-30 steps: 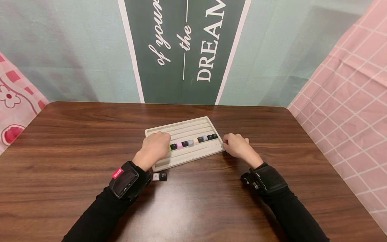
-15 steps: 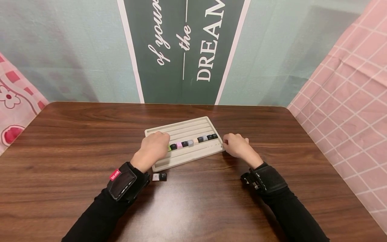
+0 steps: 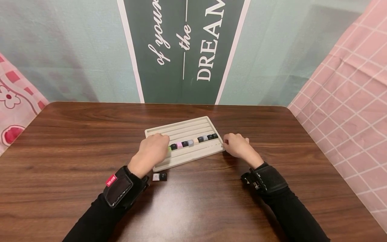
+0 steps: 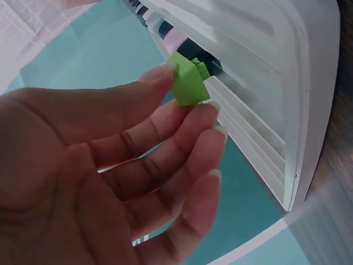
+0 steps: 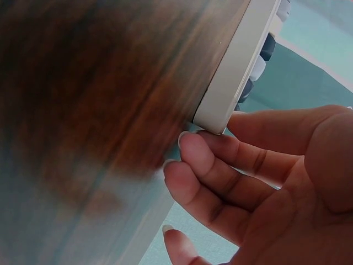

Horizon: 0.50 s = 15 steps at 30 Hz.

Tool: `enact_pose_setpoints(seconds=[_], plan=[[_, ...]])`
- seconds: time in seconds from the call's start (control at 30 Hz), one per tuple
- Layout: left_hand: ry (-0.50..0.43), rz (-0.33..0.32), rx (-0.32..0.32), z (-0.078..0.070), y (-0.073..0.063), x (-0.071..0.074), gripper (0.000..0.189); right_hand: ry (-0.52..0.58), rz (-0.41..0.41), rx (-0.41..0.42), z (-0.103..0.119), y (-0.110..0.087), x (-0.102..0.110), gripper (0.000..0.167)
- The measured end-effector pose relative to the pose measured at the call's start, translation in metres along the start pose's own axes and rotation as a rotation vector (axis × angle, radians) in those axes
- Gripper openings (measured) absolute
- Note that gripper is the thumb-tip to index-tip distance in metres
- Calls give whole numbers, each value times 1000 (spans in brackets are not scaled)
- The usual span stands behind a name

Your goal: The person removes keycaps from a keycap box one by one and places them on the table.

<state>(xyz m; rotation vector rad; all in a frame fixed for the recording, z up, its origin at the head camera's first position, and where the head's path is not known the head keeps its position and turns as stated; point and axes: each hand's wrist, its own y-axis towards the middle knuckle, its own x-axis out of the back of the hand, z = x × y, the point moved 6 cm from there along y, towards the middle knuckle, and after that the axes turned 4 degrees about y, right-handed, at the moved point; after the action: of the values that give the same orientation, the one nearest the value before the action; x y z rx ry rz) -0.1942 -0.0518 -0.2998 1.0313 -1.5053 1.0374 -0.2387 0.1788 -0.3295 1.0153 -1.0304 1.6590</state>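
Observation:
My left hand (image 3: pixel 152 150) pinches a green keycap (image 4: pixel 188 80) between thumb and fingertips, over the left part of a cream slotted tray (image 3: pixel 184 160). The green keycap is close beside a black keycap (image 3: pixel 173 147) at the left end of a row. That row runs along one slot of the tray, with a pink keycap (image 3: pixel 179 145) and several black, grey and cream ones. At the tray's right end, my right hand (image 3: pixel 237 145) grips the corner, thumb on top and fingers (image 5: pixel 197 156) against the side and below.
A white keycap (image 3: pixel 156 177) and a black keycap (image 3: pixel 163 176) lie side by side on the brown wooden table (image 3: pixel 205 201), just in front of the tray's near left corner. A curtain with lettering (image 3: pixel 187 50) hangs behind the table's far edge.
My left wrist has shifted slightly down and to the left, its fingers still at the green keycap. The right hand and the tray stay in place.

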Motion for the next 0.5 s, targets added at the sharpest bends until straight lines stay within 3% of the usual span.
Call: enact_pose_setpoints(seconds=[0.5], plan=[[10, -60, -59, -9, -18, 1, 8, -3, -3, -9, 0, 0, 0, 19]])
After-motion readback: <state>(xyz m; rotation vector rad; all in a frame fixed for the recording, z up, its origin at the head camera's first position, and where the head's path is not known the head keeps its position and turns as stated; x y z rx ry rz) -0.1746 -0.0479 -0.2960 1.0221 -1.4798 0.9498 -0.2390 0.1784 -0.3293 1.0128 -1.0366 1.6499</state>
